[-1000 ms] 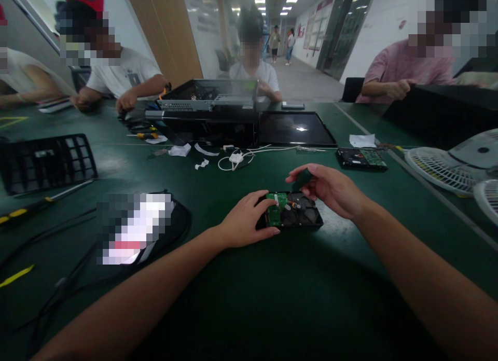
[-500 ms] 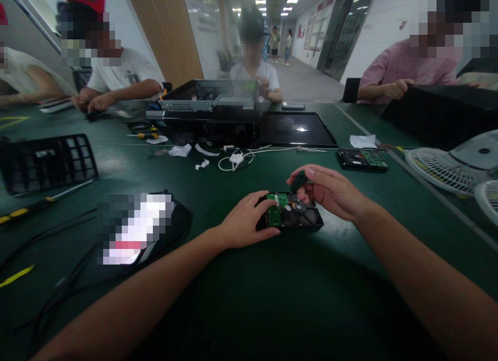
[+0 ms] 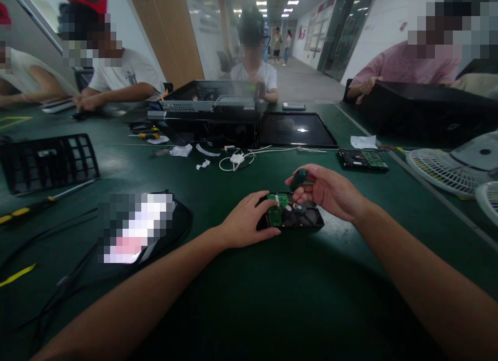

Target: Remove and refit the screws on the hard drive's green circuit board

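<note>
A hard drive [image 3: 311, 216] lies on the green table, its green circuit board and dark round motor hub facing up. My left hand [image 3: 245, 221] is closed around its left end, fingers at the far edge and thumb along the near edge. Above the drive's far side, my right hand [image 3: 324, 190] pinches a screwdriver with a dark green handle [image 3: 299, 179]. The handle leans over the board; its tip is too small to make out. Another hard drive [image 3: 362, 160] rests farther off to the right.
A lit phone [image 3: 136, 228] lies left of my forearm, near black cables. A yellow-black screwdriver [image 3: 50, 199] and black grille [image 3: 49, 164] are at the left. Ahead stand an opened computer case [image 3: 210, 99] and white cable [image 3: 235, 160]. White fan grilles [image 3: 439, 169] sit right.
The screwdriver handle has tipped more upright in my right hand, whose fingers have shifted slightly. My left hand stays on the drive. At the right, a person has shifted a large black panel leftward.
</note>
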`<state>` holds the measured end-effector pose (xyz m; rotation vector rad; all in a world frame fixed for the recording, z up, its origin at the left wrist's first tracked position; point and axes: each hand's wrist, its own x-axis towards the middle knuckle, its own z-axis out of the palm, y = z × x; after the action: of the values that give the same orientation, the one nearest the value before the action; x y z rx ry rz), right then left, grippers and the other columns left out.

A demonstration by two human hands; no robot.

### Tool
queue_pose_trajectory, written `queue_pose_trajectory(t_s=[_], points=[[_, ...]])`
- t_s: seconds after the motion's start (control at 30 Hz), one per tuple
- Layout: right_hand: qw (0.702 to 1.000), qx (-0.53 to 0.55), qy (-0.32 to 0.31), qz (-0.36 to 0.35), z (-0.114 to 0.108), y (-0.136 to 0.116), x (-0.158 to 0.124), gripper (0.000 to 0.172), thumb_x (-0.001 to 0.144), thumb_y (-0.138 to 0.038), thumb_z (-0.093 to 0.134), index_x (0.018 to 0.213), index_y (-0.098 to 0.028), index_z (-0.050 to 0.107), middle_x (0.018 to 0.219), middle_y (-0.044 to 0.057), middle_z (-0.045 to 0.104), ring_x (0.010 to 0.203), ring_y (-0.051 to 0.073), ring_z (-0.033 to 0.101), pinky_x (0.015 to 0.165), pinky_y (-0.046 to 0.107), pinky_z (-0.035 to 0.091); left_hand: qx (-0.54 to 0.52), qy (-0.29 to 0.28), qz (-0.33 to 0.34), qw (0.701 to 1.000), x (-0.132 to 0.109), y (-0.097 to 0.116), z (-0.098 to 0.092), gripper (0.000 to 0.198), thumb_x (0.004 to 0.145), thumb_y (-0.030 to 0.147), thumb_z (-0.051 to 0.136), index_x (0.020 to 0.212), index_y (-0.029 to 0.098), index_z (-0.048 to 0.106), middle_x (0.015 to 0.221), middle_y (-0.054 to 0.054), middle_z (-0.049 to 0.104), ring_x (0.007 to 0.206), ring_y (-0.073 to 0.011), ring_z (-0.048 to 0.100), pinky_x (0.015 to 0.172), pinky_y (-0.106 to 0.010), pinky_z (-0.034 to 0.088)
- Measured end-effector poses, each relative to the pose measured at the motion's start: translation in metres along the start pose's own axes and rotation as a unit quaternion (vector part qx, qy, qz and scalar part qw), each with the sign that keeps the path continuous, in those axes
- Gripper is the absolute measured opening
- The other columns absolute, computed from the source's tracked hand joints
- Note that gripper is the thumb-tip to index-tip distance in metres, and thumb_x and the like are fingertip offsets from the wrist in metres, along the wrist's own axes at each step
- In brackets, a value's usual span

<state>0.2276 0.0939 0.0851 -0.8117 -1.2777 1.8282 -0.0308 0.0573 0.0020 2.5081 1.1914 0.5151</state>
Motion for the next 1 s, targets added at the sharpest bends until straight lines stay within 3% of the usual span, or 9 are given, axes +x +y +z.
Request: queue_pose_trajectory(t_s=[0.43, 0.67, 0.83, 1.0], points=[[1.000, 0.009, 0.019, -0.012, 0.0019, -0.0005, 0.0003, 0.017, 0.097, -0.036, 0.068, 0.101, -0.021, 0.061, 0.109, 0.010, 0.073, 0.080, 0.018, 0.070, 0.074, 0.034, 0.058, 0.000, 0.001, -0.002, 1.000, 0.0002, 0.0003, 0.0004, 0.076, 0.089, 0.069, 0.069, 0.151, 0.030, 0.049, 0.165, -0.012, 0.037, 0.149, -0.0386, 0.041, 0.119, -0.059, 0.040], [0.999, -0.039, 0.015, -0.020, -0.0029, -0.0005, 0.0014, 0.026, 0.098, -0.039, 0.063, 0.116, -0.022, 0.069, 0.111, 0.010, 0.071, 0.075, 0.017, 0.065, 0.066, 0.034, 0.054, -0.002, -0.003, -0.004, 1.000, 0.0001, 0.0003, -0.0003, 0.074, 0.090, 0.069, 0.069, 0.150, 0.031, 0.049, 0.166, -0.012, 0.036, 0.149, -0.0383, 0.041, 0.119, -0.060, 0.041], [0.995, -0.092, 0.018, -0.024, 0.0011, -0.0033, -0.0021, 0.022, 0.094, -0.035, 0.064, 0.107, -0.020, 0.074, 0.109, 0.009, 0.072, 0.067, 0.014, 0.056, 0.055, 0.030, 0.041, -0.003, -0.001, -0.005, 1.000, -0.0003, 0.0008, -0.0013, 0.073, 0.090, 0.069, 0.068, 0.150, 0.031, 0.049, 0.165, -0.011, 0.037, 0.149, -0.0380, 0.041, 0.118, -0.061, 0.041], [0.988, -0.136, 0.058, -0.055, 0.0010, -0.0038, -0.0004, 0.019, 0.091, -0.034, 0.063, 0.099, -0.019, 0.072, 0.106, 0.009, 0.072, 0.069, 0.015, 0.052, 0.058, 0.031, 0.039, -0.003, -0.006, -0.008, 1.000, -0.0002, 0.0004, -0.0013, 0.073, 0.090, 0.069, 0.068, 0.150, 0.031, 0.049, 0.166, -0.011, 0.036, 0.149, -0.0381, 0.041, 0.119, -0.060, 0.041]])
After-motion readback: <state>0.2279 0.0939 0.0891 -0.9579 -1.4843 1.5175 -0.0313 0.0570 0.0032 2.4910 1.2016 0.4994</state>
